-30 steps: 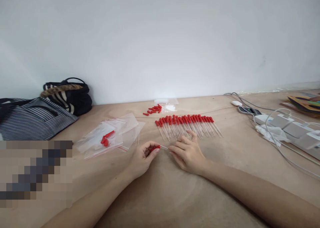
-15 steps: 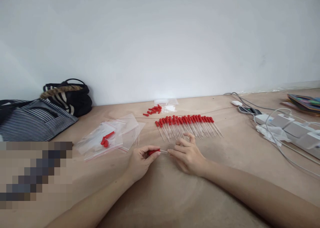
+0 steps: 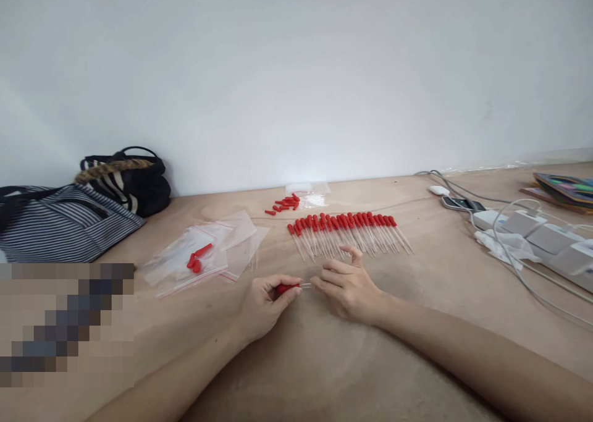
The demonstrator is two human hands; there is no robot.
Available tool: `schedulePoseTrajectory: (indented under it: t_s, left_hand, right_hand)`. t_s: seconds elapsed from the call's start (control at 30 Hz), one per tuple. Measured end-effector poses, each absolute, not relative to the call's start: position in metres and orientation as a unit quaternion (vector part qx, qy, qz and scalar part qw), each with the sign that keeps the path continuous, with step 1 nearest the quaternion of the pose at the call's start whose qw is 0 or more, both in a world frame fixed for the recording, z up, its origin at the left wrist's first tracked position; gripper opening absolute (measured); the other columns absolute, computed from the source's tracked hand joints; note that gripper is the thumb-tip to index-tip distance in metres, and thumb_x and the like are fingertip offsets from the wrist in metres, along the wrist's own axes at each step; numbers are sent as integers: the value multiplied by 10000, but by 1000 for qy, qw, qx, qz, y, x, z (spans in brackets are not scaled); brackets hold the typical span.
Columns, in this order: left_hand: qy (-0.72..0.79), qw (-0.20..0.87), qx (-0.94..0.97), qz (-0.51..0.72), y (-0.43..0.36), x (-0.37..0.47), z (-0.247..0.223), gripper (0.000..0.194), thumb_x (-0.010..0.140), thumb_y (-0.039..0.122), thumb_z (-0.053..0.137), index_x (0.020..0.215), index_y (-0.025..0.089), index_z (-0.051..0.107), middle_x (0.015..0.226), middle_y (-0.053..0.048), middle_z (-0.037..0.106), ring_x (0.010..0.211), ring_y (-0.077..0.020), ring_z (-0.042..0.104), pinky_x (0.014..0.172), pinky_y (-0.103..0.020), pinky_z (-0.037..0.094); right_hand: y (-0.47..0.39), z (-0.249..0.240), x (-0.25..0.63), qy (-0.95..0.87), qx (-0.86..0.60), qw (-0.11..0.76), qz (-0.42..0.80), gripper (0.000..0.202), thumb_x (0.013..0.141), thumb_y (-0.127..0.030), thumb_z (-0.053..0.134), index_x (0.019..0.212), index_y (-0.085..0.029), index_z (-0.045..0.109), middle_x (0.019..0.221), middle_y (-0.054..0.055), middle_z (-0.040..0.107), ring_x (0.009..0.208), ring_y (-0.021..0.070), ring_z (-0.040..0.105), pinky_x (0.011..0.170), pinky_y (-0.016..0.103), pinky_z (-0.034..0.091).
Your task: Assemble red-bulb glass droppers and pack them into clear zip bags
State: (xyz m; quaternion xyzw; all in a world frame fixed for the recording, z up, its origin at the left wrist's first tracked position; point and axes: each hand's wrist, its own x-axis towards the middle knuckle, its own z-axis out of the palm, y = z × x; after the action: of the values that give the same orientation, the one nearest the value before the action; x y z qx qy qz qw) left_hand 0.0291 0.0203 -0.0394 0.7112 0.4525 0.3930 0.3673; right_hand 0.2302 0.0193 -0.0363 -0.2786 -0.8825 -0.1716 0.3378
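Observation:
Between the thumb and fingers of my left hand [image 3: 269, 301] is a red rubber dropper bulb [image 3: 284, 288], partly hidden by the fingertips. A thin clear dropper tube [image 3: 306, 285] runs from the bulb to my right hand [image 3: 347, 288], which pinches its other end; that end is hidden by the fingers. The index finger of my right hand is raised. Just beyond it lies a row of droppers [image 3: 343, 230], red bulbs at the far side and clear tubes pointing toward me.
Loose red bulbs [image 3: 286, 203] lie by a clear bag of tubes [image 3: 315, 198] near the wall. Plastic zip bags [image 3: 185, 267] with a few red bulbs lie left. A striped bag [image 3: 69, 221] stands far left; power adapters [image 3: 551, 243] and cables are on the right.
My left hand has shifted slightly to the right and its fingers have closed further over the red bulb. My right hand has barely moved.

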Motion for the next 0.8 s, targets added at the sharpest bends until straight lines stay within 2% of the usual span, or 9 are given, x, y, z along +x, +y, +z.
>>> schedulePoseTrajectory:
  t_s: [0.2,0.37,0.53,0.8]
  left_hand:
    - [468,365,712,375,19,31,-34,159,681,288,622,773,171,678,672,-22,678,602,-155,597,577,-255,491]
    - [459,424,692,363,21,31,-30,238,653,289,648,859,169,644,717,-22,674,660,-159,607,629,-267,500]
    - [450,448,677,372,22,31,-28,155,647,270,645,760,164,653,670,-21,672,608,-150,595,590,-263,498]
    - [431,445,707,340,20,33,-26,170,696,265,600,810,177,688,793,-41,711,719,-184,633,688,-296,505]
  right_hand:
    - [21,-35,228,-883,-294,333,-153,207,756,-95,419,797,-186,600,615,-24,558,718,120,482,932,422,110]
    - [27,-35,232,-880,-307,327,-158,227,746,-87,446,819,-219,616,623,-29,564,753,132,482,924,432,91]
    - [27,-37,230,-872,-317,349,-135,216,765,-100,445,794,-228,617,606,-33,568,735,124,470,918,417,106]
    - [25,-39,228,-877,-304,348,-134,199,775,-104,449,776,-216,613,611,-30,594,730,128,463,905,420,111]
